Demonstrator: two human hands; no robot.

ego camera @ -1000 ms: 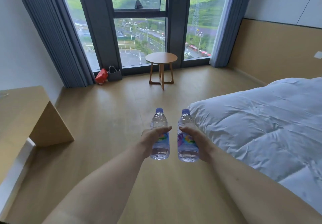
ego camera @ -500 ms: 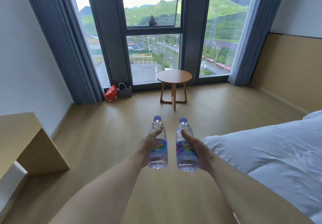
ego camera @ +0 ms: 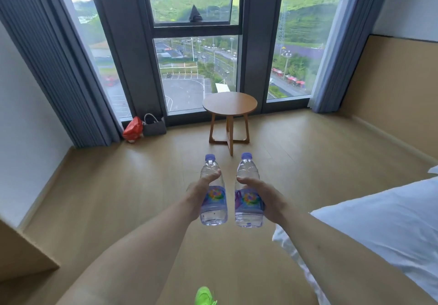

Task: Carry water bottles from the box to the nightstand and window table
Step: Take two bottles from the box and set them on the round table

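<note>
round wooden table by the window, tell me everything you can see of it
The small round wooden table has a flat, light brown circular top with nothing on it, and slim wooden legs joined low down by crossed rails. It stands upright on the pale wood floor, right in front of the tall window and its dark frame. Neither hand touches it: the two clear plastic water bottles are held in the air nearer the camera.
</note>
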